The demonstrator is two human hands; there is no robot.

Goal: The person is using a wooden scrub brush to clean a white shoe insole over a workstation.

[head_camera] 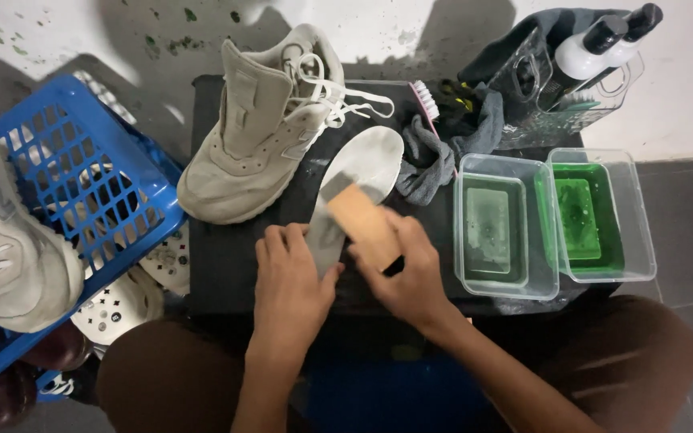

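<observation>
A grey-white insole (362, 164) lies on the black work surface (218, 256), toe end pointing away from me. My left hand (286, 281) presses on its near heel end and holds it flat. My right hand (407, 269) grips a wooden-backed brush (362, 224) and holds it down on the middle of the insole. A beige high-top sneaker (262, 128) with loose white laces lies on its side just left of the insole.
Two clear tubs stand at right, one with greyish liquid (491, 228), one with green liquid (591, 216). A grey cloth (435, 156), a pink-handled brush (425, 100) and a clear caddy with bottles (579, 72) sit behind. A blue basket (74, 184) holds another sneaker (2, 248) at left.
</observation>
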